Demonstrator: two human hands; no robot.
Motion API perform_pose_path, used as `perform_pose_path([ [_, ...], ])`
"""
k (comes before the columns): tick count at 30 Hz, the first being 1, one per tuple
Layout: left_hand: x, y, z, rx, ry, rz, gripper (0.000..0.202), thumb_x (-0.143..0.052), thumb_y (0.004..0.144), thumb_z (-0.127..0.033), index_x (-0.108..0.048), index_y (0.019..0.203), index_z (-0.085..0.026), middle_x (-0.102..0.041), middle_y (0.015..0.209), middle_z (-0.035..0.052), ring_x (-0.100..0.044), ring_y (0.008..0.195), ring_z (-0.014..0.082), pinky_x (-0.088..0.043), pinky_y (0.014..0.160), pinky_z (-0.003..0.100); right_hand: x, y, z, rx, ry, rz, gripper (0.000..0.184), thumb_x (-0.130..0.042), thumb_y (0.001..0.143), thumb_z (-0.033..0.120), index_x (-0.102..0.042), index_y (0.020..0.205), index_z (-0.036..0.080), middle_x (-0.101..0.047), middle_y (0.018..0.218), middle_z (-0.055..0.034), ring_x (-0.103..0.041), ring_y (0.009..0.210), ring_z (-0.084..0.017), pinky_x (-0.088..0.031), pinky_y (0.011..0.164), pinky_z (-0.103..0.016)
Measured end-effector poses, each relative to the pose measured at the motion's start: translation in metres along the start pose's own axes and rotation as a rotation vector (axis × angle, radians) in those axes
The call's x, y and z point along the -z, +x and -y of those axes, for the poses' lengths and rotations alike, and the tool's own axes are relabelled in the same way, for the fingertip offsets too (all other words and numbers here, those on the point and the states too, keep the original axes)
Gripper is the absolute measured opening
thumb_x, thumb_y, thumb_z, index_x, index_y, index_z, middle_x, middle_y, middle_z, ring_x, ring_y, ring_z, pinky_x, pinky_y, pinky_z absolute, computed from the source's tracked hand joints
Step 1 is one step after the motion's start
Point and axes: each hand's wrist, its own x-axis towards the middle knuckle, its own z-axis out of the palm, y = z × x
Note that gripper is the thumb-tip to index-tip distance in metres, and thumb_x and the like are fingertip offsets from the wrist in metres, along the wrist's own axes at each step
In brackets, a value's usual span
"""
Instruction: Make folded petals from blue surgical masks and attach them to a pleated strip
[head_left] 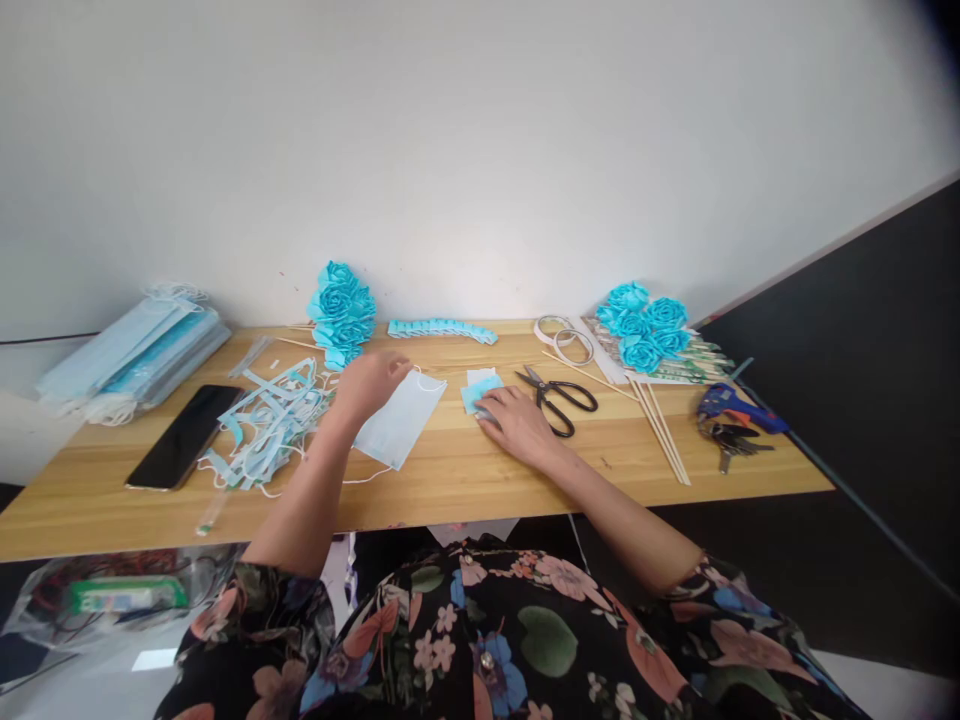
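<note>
A light-blue face mask [400, 418] lies flat on the table with its ear loops loose. My left hand [373, 382] hovers over its upper left edge, fingers curled together and slightly blurred; what they pinch, if anything, is hidden. My right hand [517, 420] rests on a small stack of cut blue and white mask pieces [480, 388], its fingers stretched over them. Just right of that hand lie black-handled scissors [559, 398] with the blades apart. Left of my left forearm is a tangled heap of cut mask strips and loops [274, 430].
A phone [186, 437] and a stack of masks [135, 355] lie at left. Blue flowers [341, 310], a pleated blue strip [442, 329] and tape rolls [573, 347] line the back. At right are more flowers [643, 325], sticks [661, 430], a glue gun [739, 408] and keys [731, 442].
</note>
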Motion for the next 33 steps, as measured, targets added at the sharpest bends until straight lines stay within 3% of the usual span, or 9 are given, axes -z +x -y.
perform_pose_path([
  [4, -0.01, -0.012, 0.015, 0.081, 0.37, 0.119, 0.025, -0.064, 0.081, -0.043, -0.071, 0.08, -0.019, -0.072, 0.088, 0.0144, -0.066, 0.086, 0.0317, -0.045, 0.076, 0.035, -0.005, -0.003, -0.001, 0.003, 0.045, -0.046, 0.027, -0.056, 0.092, 0.027, -0.069, 0.113, 0.018, -0.066, 0.118, -0.0118, -0.055, 0.107, -0.029, -0.045, 0.095, -0.044],
  [10, -0.025, -0.019, 0.018, -0.072, 0.327, 0.174, 0.011, -0.059, 0.079, -0.024, -0.063, 0.07, -0.018, -0.069, 0.083, 0.0109, -0.064, 0.082, 0.025, -0.043, 0.074, 0.031, 0.006, 0.002, 0.003, 0.008, 0.151, -0.256, 0.024, -0.053, 0.093, 0.024, -0.069, 0.111, 0.022, -0.065, 0.122, -0.0105, -0.055, 0.114, -0.028, -0.041, 0.103, -0.047],
  [12, -0.024, -0.019, 0.008, -0.072, 0.188, 0.207, 0.011, -0.057, 0.079, -0.025, -0.062, 0.07, -0.019, -0.069, 0.082, 0.0078, -0.063, 0.078, 0.0218, -0.042, 0.069, 0.028, 0.014, 0.008, 0.007, 0.017, 0.206, -0.293, 0.029, -0.055, 0.091, 0.025, -0.066, 0.118, 0.022, -0.065, 0.124, -0.0107, -0.055, 0.116, -0.028, -0.042, 0.103, -0.047],
  [15, -0.016, -0.018, -0.012, -0.033, -0.201, 0.277, 0.014, -0.057, 0.08, -0.033, -0.061, 0.078, -0.02, -0.068, 0.079, 0.0026, -0.06, 0.07, 0.0179, -0.041, 0.061, 0.025, 0.022, 0.018, 0.013, 0.002, 0.34, -0.3, 0.051, -0.064, 0.086, 0.031, -0.055, 0.135, 0.021, -0.06, 0.133, -0.0127, -0.052, 0.124, -0.03, -0.04, 0.107, -0.048],
  [20, -0.011, -0.017, -0.041, -0.03, -0.588, 0.289, 0.026, -0.061, 0.08, -0.043, -0.054, 0.082, -0.019, -0.06, 0.07, -0.0014, -0.054, 0.061, 0.0133, -0.037, 0.054, 0.022, 0.03, 0.035, 0.017, -0.127, 0.772, -0.197, 0.081, -0.072, 0.078, 0.039, -0.037, 0.15, 0.026, -0.055, 0.143, -0.0101, -0.057, 0.122, -0.029, -0.046, 0.104, -0.045],
  [23, -0.017, -0.013, -0.048, 0.017, -0.681, 0.294, 0.034, -0.066, 0.079, -0.047, -0.055, 0.092, -0.018, -0.063, 0.074, -0.0003, -0.057, 0.062, 0.0144, -0.039, 0.054, 0.022, 0.035, 0.046, 0.016, -0.228, 0.947, -0.239, 0.078, -0.069, 0.079, 0.035, -0.037, 0.15, 0.027, -0.06, 0.135, -0.0073, -0.065, 0.105, -0.024, -0.054, 0.089, -0.038],
  [27, -0.028, -0.003, -0.048, 0.018, -0.871, 0.393, 0.066, -0.08, 0.07, -0.047, -0.056, 0.124, -0.02, -0.07, 0.113, 0.0093, -0.067, 0.096, 0.0237, -0.052, 0.073, 0.029, 0.041, 0.063, 0.011, -0.312, 0.93, -0.345, 0.069, -0.064, 0.08, 0.035, -0.044, 0.146, 0.027, -0.07, 0.108, -0.0042, -0.065, 0.086, -0.021, -0.056, 0.077, -0.034],
  [29, -0.033, 0.003, -0.047, 0.059, -0.964, 0.46, 0.071, -0.086, 0.063, -0.047, -0.06, 0.123, -0.017, -0.069, 0.119, 0.0126, -0.067, 0.102, 0.0275, -0.053, 0.081, 0.034, 0.045, 0.072, 0.005, -0.314, 0.94, -0.343, 0.065, -0.062, 0.081, 0.037, -0.048, 0.143, 0.027, -0.069, 0.09, -0.0014, -0.063, 0.074, -0.018, -0.055, 0.07, -0.031],
  [33, -0.042, 0.012, -0.044, 0.186, -1.027, 0.535, 0.066, -0.09, 0.055, -0.047, -0.069, 0.106, -0.012, -0.074, 0.102, 0.014, -0.07, 0.086, 0.0264, -0.054, 0.076, 0.035, 0.049, 0.092, -0.011, -0.38, 1.135, -0.428, 0.05, -0.061, 0.081, 0.041, -0.061, 0.128, 0.025, -0.06, 0.071, 0.003, -0.057, 0.063, -0.014, -0.052, 0.062, -0.026],
])
